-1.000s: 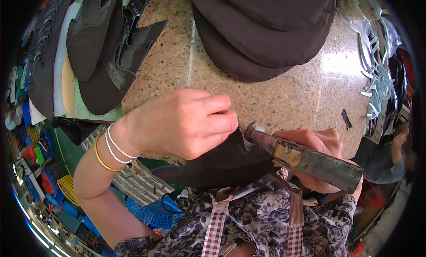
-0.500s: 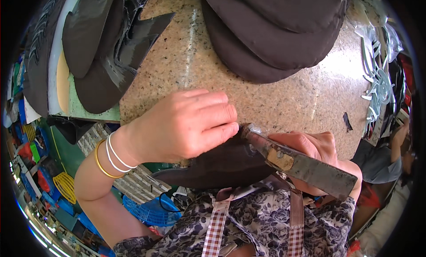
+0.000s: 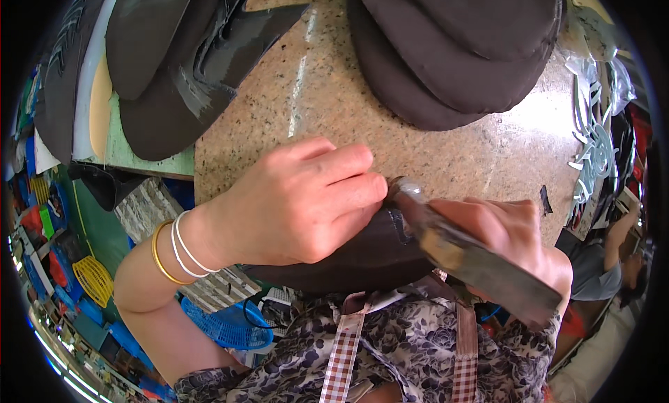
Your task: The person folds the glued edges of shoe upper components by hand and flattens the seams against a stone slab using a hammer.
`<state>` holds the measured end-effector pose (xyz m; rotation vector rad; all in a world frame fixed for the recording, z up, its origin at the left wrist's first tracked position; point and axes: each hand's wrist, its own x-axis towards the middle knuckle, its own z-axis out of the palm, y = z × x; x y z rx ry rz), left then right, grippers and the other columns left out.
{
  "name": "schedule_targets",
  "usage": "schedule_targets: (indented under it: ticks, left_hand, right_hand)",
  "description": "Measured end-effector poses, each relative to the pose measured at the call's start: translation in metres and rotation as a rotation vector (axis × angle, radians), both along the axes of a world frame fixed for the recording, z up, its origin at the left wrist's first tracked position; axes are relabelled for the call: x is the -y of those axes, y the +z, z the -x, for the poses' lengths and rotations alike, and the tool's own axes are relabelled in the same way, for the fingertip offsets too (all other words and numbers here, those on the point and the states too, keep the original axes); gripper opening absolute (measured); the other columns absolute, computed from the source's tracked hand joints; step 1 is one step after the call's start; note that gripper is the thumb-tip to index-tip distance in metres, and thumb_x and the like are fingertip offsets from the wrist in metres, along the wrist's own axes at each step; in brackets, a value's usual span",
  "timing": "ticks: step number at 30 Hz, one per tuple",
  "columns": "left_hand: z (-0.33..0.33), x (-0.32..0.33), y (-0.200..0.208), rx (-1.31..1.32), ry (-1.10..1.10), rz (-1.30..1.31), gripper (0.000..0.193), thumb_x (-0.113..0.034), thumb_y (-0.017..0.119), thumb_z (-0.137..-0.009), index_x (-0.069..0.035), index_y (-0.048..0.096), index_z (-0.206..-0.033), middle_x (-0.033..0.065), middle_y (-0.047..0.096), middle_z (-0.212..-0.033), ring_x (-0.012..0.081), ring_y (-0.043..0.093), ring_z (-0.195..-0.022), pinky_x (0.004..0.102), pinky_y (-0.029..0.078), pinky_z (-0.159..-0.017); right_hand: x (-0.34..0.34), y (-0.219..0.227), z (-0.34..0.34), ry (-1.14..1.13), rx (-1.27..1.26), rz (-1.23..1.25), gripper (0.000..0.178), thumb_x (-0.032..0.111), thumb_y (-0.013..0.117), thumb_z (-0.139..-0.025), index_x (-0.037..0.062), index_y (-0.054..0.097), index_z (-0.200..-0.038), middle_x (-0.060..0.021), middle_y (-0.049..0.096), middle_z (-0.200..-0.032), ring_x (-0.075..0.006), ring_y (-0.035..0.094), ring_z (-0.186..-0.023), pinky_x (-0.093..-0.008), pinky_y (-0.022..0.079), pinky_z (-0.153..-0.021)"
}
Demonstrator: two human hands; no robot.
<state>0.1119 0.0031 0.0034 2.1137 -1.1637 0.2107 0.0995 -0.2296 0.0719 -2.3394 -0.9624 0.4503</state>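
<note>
A dark brown, flat leather-like piece [image 3: 341,267] lies at the near edge of the table, against my front. My left hand [image 3: 306,204] rests over its far edge, fingers curled and pressed together; the pinched edge is mostly hidden beneath them. My right hand [image 3: 505,229] is closed on a hammer [image 3: 495,274] with a long, worn metal head. One end of that head sits just right of my left fingertips, over the piece's edge. The handle is largely hidden behind the head and my fingers, and the head is slightly blurred.
Rounded dark brown padded pieces [image 3: 453,62] are stacked at the far side of the speckled stone table [image 3: 313,110]. More dark cut pieces [image 3: 167,103] lie far left. Pale strips [image 3: 592,145] hang at the right edge. Blue baskets [image 3: 226,323] stand below; another person [image 3: 592,264] sits at right.
The hammer head has tilted slightly and blurs with motion. My left hand has moved a little right, still pinching the piece's edge. The whole view has shifted slightly.
</note>
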Motion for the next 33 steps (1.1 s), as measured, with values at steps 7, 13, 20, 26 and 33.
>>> schedule_targets:
  ticks: [7,13,20,26,33]
  left_hand:
    - [-0.003,-0.009,-0.006,-0.019,-0.005,0.068,0.019,-0.009,0.077,-0.064,-0.005,0.067,-0.079,0.0003,0.060,-0.075,0.0165,0.055,-0.064,0.0298,0.045,-0.052]
    - [0.009,-0.005,-0.001,0.006,0.052,0.054,0.015,-0.008,0.075,-0.067,-0.004,0.066,-0.078,0.0006,0.060,-0.077,0.0161,0.054,-0.064,0.0296,0.044,-0.052]
    - [0.011,-0.003,-0.004,-0.036,0.080,0.084,0.016,-0.009,0.075,-0.064,-0.005,0.067,-0.078,-0.0007,0.060,-0.078,0.0165,0.055,-0.066,0.0297,0.045,-0.053]
    - [0.015,-0.017,-0.011,-0.116,0.137,0.059,0.023,-0.013,0.076,-0.060,-0.008,0.069,-0.081,-0.0001,0.061,-0.077,0.0165,0.053,-0.066,0.0305,0.040,-0.052]
    - [0.015,-0.025,-0.008,-0.219,0.145,0.128,0.018,-0.008,0.077,-0.065,-0.003,0.064,-0.077,0.0032,0.054,-0.069,0.0187,0.051,-0.058,0.0303,0.042,-0.049]
  right_hand:
    - [-0.007,0.005,-0.006,-0.108,-0.030,0.047,0.034,0.012,0.071,-0.069,0.0049,0.060,-0.101,-0.0086,0.064,-0.072,-0.0242,0.063,-0.054,-0.0334,0.049,-0.047]
    - [-0.007,0.008,-0.013,0.074,0.103,0.055,0.037,0.014,0.068,-0.071,-0.0032,0.056,-0.101,-0.0085,0.058,-0.069,-0.0210,0.062,-0.055,-0.0324,0.048,-0.044]
    - [-0.004,0.003,-0.022,0.085,0.011,-0.051,0.037,0.011,0.067,-0.071,-0.0063,0.055,-0.102,-0.0105,0.057,-0.068,-0.0221,0.061,-0.054,-0.0336,0.048,-0.044]
    - [-0.003,-0.015,-0.028,0.168,-0.043,-0.133,0.038,0.011,0.066,-0.073,-0.0074,0.053,-0.103,-0.0117,0.057,-0.069,-0.0240,0.062,-0.054,-0.0342,0.049,-0.044]
    - [-0.011,0.002,-0.036,0.282,-0.069,0.018,0.039,0.011,0.067,-0.073,-0.0055,0.053,-0.106,-0.0126,0.058,-0.071,-0.0257,0.063,-0.056,-0.0347,0.048,-0.045]
